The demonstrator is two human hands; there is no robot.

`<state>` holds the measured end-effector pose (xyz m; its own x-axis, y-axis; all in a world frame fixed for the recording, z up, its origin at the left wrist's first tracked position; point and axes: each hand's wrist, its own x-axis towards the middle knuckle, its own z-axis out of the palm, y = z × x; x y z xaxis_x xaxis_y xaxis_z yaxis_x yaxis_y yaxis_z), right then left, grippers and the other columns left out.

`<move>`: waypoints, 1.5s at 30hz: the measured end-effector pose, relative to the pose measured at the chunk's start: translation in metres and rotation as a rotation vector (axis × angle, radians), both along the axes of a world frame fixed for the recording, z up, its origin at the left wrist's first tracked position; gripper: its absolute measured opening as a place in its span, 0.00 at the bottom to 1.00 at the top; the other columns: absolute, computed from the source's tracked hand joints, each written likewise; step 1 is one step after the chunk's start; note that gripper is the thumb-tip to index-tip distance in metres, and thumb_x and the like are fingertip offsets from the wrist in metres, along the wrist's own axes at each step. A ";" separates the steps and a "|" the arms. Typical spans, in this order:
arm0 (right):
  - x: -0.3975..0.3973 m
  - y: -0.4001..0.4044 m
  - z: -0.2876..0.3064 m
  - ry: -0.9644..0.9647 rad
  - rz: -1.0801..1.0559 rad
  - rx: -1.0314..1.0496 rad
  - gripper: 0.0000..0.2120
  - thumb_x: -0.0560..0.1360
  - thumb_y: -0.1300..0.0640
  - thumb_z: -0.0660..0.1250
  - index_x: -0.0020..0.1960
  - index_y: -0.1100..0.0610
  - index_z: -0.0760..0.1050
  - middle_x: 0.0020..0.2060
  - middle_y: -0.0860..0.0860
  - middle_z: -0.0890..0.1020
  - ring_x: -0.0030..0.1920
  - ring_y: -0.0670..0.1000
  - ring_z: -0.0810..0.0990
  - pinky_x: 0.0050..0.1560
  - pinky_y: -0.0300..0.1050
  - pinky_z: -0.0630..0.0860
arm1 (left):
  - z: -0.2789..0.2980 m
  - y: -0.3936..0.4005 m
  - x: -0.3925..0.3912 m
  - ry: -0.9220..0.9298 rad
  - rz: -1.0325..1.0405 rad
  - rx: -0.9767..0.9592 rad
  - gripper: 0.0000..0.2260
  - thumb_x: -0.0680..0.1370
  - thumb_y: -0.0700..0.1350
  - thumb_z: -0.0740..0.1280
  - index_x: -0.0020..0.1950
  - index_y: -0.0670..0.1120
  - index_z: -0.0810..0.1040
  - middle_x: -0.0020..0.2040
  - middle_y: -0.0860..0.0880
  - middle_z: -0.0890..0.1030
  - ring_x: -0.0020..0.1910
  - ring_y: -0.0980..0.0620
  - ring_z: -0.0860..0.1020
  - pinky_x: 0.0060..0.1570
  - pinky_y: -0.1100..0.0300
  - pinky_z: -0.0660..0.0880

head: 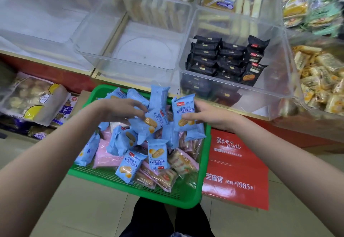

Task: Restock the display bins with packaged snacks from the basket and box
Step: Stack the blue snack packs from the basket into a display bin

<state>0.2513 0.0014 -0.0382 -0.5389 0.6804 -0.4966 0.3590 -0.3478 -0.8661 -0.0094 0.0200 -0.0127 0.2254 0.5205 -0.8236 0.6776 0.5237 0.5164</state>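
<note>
Head view: both hands (left (pixel 128 110), right (pixel 208 115)) grip blue packets (pixel 183 113) above the green basket (pixel 141 190).

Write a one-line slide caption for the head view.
Both hands, left hand and right hand, lift blue snack packets from the green basket below an empty clear bin.

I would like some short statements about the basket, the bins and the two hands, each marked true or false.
1. The green basket holds light blue packets. True.
2. The right hand holds a black packet. False: its fingers hold a light blue packet.
3. The clear bin directly behind the basket is full of snacks. False: no packets show in it.
4. The black packets lie in a clear bin to the right of that one. True.
5. The left hand rests on the floor. False: it grips blue packets above the basket.
</note>
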 end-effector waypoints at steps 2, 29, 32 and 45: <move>-0.004 -0.002 0.002 0.068 -0.031 -0.115 0.12 0.77 0.63 0.64 0.59 0.53 0.69 0.46 0.47 0.81 0.41 0.41 0.80 0.37 0.33 0.74 | 0.008 -0.004 -0.009 -0.114 0.066 -0.034 0.12 0.72 0.42 0.70 0.54 0.50 0.75 0.45 0.49 0.77 0.42 0.54 0.73 0.43 0.61 0.73; -0.002 0.003 0.039 0.483 -0.403 -0.284 0.33 0.63 0.52 0.75 0.64 0.55 0.68 0.42 0.49 0.85 0.40 0.47 0.84 0.40 0.39 0.80 | -0.041 0.029 0.039 0.214 0.163 0.541 0.13 0.76 0.52 0.66 0.45 0.42 0.71 0.39 0.45 0.73 0.42 0.46 0.73 0.39 0.55 0.70; 0.004 -0.009 0.027 0.435 -0.423 -0.349 0.30 0.67 0.52 0.66 0.68 0.54 0.65 0.39 0.48 0.85 0.37 0.46 0.83 0.38 0.38 0.80 | -0.062 0.023 0.070 0.510 -0.101 0.600 0.29 0.74 0.59 0.65 0.62 0.37 0.65 0.56 0.41 0.75 0.58 0.41 0.73 0.52 0.51 0.69; -0.003 -0.010 0.044 0.729 -0.357 -0.537 0.28 0.45 0.51 0.85 0.42 0.59 0.85 0.41 0.53 0.85 0.43 0.50 0.85 0.42 0.43 0.81 | 0.007 0.016 0.003 -0.789 0.179 -0.079 0.24 0.53 0.39 0.77 0.49 0.44 0.81 0.48 0.47 0.83 0.45 0.50 0.81 0.46 0.58 0.78</move>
